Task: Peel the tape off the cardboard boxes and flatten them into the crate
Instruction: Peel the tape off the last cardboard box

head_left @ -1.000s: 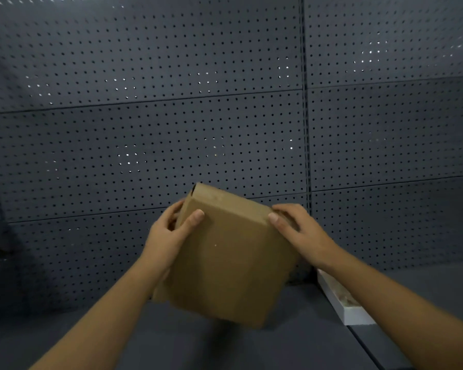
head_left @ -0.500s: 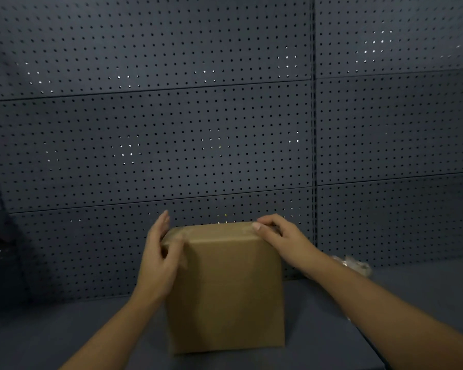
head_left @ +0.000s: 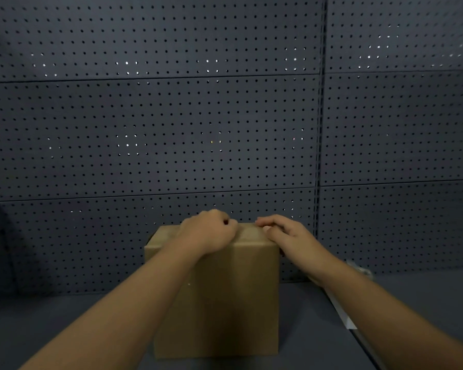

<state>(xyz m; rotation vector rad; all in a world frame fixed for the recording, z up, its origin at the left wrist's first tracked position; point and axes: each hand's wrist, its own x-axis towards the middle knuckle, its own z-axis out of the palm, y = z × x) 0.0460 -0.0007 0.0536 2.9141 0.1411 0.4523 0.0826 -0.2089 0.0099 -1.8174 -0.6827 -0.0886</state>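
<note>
The task looks barely begun. A brown rectangular cardboard box (head_left: 225, 297) stands upright and fully formed on the dark grey bench (head_left: 51, 329), in front of a dark perforated metal back wall (head_left: 155, 129). Both hands work at its top face. The left hand (head_left: 211, 231) has its fingers (head_left: 226, 222) curled tightly at the top seam, apparently pinching at tape, though no tape is clear enough to confirm. The right hand (head_left: 286, 233) rests with bent fingers on the top right edge, steadying the box. The box appears closed, so its contents are hidden. No crate is in view; peeling, flattening and stowing all remain.
</note>
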